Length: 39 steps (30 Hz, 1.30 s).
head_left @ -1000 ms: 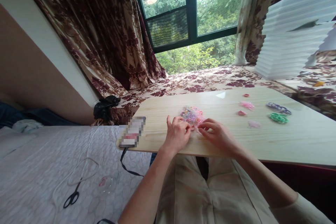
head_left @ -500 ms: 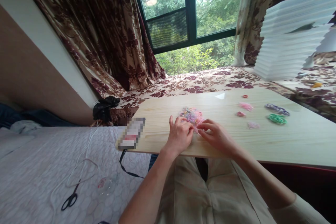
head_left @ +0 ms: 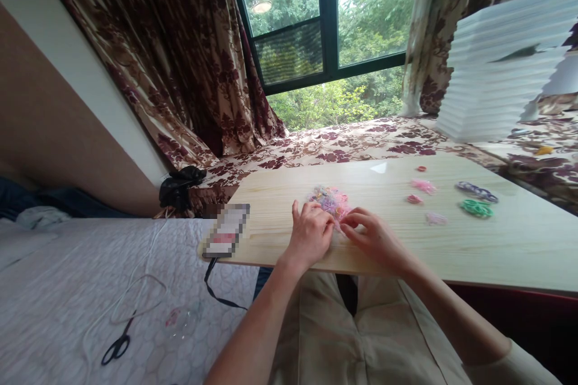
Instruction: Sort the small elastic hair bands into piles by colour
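A loose pile of small pastel elastic hair bands (head_left: 329,198) lies on the pale wooden board (head_left: 280,186), in pink, lilac and other colours. At its near edge my left hand (head_left: 311,231) has thumb and forefinger pinched together, the little finger raised. My right hand (head_left: 363,228) meets it from the other side, its fingertips also closed in a pinch. Pink strands show between and just beyond the fingertips; what exactly each hand grips is too small to tell.
To the right lie small pink bunches (head_left: 423,186), a green bundle of bands (head_left: 477,208) and a purple-and-white one (head_left: 477,191). A phone (head_left: 227,231) with a strap rests at the board's left end. Scissors (head_left: 117,348) and a white cable (head_left: 147,277) are on the bed.
My two hands stay at the pile's near edge, the left shifting slightly right, with fingertips now closer together. The view has tilted a little; the other things have not moved.
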Each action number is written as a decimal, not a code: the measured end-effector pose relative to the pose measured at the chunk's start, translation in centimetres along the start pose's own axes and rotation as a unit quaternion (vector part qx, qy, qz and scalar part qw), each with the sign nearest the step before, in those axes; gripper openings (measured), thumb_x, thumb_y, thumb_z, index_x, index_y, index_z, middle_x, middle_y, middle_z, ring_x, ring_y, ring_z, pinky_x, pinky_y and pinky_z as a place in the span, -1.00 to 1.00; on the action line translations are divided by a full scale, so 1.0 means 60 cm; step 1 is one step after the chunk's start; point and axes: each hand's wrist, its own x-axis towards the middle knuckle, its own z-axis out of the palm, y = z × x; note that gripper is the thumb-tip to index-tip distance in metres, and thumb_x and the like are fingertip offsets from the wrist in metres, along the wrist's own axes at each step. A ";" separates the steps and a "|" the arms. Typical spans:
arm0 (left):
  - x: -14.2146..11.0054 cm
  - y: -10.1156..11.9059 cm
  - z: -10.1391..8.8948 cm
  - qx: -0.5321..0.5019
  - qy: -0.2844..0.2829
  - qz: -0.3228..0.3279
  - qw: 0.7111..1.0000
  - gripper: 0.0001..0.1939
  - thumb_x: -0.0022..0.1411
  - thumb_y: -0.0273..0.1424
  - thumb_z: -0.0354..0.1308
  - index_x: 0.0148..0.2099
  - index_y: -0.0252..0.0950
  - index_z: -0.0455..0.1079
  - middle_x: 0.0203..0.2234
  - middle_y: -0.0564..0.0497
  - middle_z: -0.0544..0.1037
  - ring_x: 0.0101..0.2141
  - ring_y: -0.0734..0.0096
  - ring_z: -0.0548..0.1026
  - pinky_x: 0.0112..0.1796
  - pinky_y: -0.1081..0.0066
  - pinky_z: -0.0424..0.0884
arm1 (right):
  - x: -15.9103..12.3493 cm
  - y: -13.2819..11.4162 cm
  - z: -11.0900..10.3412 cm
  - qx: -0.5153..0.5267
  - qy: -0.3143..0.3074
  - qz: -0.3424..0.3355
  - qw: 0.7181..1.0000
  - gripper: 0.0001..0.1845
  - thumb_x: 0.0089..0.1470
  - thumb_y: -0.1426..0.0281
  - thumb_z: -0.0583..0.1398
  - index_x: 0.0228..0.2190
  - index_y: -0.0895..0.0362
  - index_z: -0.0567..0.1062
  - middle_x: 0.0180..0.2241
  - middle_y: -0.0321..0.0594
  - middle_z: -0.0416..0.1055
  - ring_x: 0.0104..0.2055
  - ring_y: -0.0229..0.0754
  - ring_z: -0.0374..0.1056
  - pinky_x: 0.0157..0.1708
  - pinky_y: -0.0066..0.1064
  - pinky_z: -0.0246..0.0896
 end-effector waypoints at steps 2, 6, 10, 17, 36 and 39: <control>0.000 0.002 0.001 -0.002 0.000 0.001 1.000 -0.89 0.25 -0.47 0.12 -0.28 -0.21 0.47 -0.23 -0.01 0.59 0.08 0.23 0.37 0.28 -0.14 -0.10 | 0.000 0.003 0.001 -0.006 0.003 0.005 1.000 -0.76 0.14 0.34 0.12 -0.44 0.11 0.57 -0.35 -0.15 0.51 -0.33 -0.17 0.43 -0.27 -0.34 0.29; -0.002 -0.006 0.003 -0.009 0.008 -0.014 1.000 -0.90 0.25 -0.45 0.13 -0.32 -0.20 0.44 -0.26 0.03 0.60 0.07 0.23 0.37 0.28 -0.14 -0.12 | 0.001 0.009 0.003 -0.016 0.009 0.017 1.000 -0.75 0.13 0.35 0.12 -0.46 0.11 0.57 -0.38 -0.17 0.49 -0.35 -0.18 0.42 -0.30 -0.35 0.28; -0.011 -0.032 0.000 -0.004 0.022 -0.058 0.998 -0.87 0.25 -0.46 0.12 -0.36 -0.20 0.43 -0.27 0.05 0.60 0.05 0.23 0.39 0.25 -0.15 -0.07 | 0.002 0.015 0.005 -0.016 0.009 0.037 0.999 -0.73 0.13 0.33 0.11 -0.47 0.12 0.57 -0.38 -0.16 0.49 -0.37 -0.18 0.42 -0.31 -0.35 0.28; -0.027 -0.064 0.004 0.019 0.067 -0.103 0.992 -0.84 0.26 -0.44 0.08 -0.35 -0.20 0.46 -0.27 0.01 0.61 0.05 0.18 0.39 0.21 -0.12 0.01 | 0.002 0.016 0.003 -0.042 0.006 0.048 0.998 -0.72 0.14 0.33 0.10 -0.46 0.10 0.59 -0.35 -0.15 0.52 -0.35 -0.17 0.43 -0.30 -0.33 0.26; -0.039 -0.083 0.023 0.043 0.137 -0.078 0.987 -0.84 0.25 -0.38 0.07 -0.27 -0.17 0.49 -0.21 -0.02 0.62 0.05 0.11 0.40 0.14 0.06 0.17 | -0.092 0.126 -0.218 -0.230 0.150 0.172 0.946 -0.74 0.04 0.18 0.16 -0.45 0.02 0.60 -0.34 -0.19 0.55 -0.37 -0.09 0.46 -0.35 -0.30 0.27; -0.040 -0.085 0.024 0.044 0.139 -0.078 0.986 -0.84 0.25 -0.37 0.07 -0.27 -0.17 0.49 -0.22 -0.01 0.62 0.05 0.11 0.40 0.15 0.06 0.16 | -0.092 0.139 -0.222 -0.270 0.139 0.176 0.936 -0.73 0.05 0.18 0.15 -0.46 0.01 0.61 -0.34 -0.19 0.57 -0.37 -0.08 0.45 -0.37 -0.30 0.25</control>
